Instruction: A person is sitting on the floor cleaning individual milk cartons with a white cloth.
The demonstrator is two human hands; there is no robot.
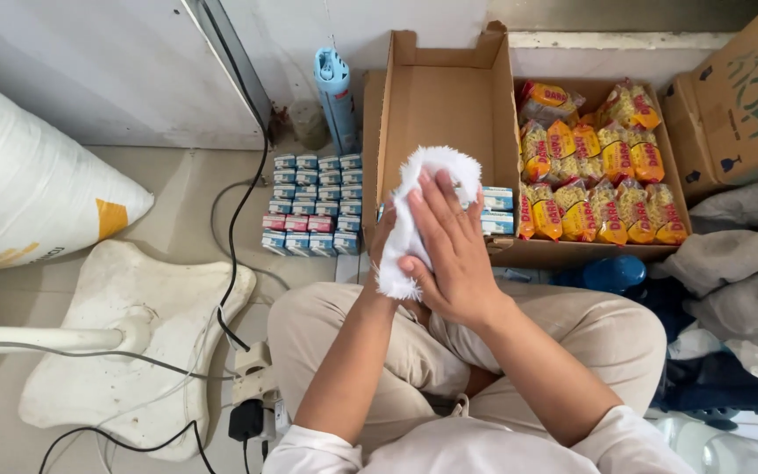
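Both hands were closed together on a white cloth, held above the lap. Right hand lay flat over the cloth, fingers extended and pressing it. Left hand sat beneath, mostly hidden; whether something was wrapped inside the cloth could not be determined. Directly beyond the grip stood an open cardboard box, with two small blue cartons at its near edge, just right of the cloth. Further right, yellow snack packets filled the box in rows. Left of the grip, more small cartons stood in rows on the floor. A fan base and black cables lay well left.
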